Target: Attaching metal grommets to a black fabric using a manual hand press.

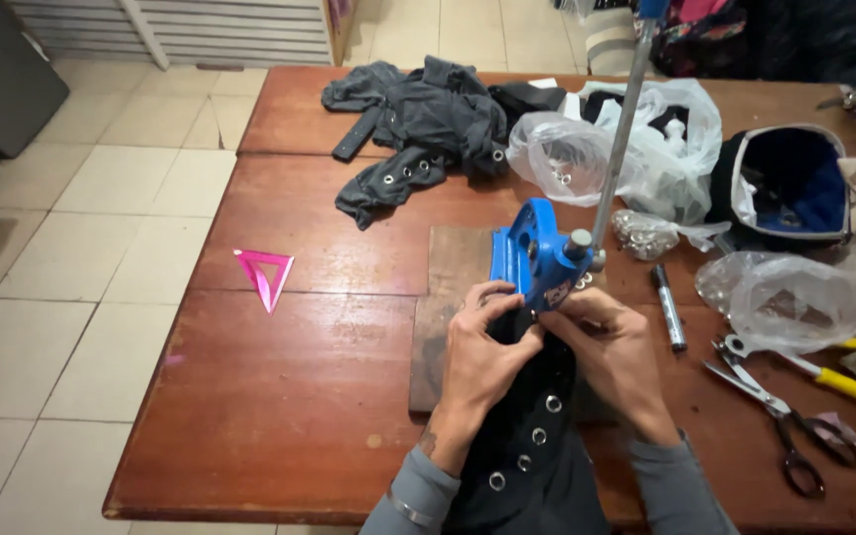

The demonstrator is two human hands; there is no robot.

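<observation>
the left hand (478, 347) and right hand (611, 347) are both pinched closed on the top edge of a black cloth (532, 446), holding it under the head of a blue press (537, 260). the cloth runs from the press to the near edge of the bench (279, 396), with a row of metal eyelets (539, 436) set along it. the press stands on a wooden board (448, 287) near the middle of the bench; its long metal lever (621, 129) rises toward the far edge.

just right of the hands lie a dark marker (668, 307), scissors (780, 421) and a yellow-handled tool (844, 381), all apart from the cloth. clear plastic bags (646, 139) sit behind the press, one small bag (643, 234) holding shiny bits. a grey garment (418, 124) with eyelets is heaped at the far edge. an open black and blue pouch (790, 183) sits toward the far right corner. a pink triangle (265, 272) lies near the left edge.

the bench is worn reddish wood. the floor (71, 297) is pale tile.
</observation>
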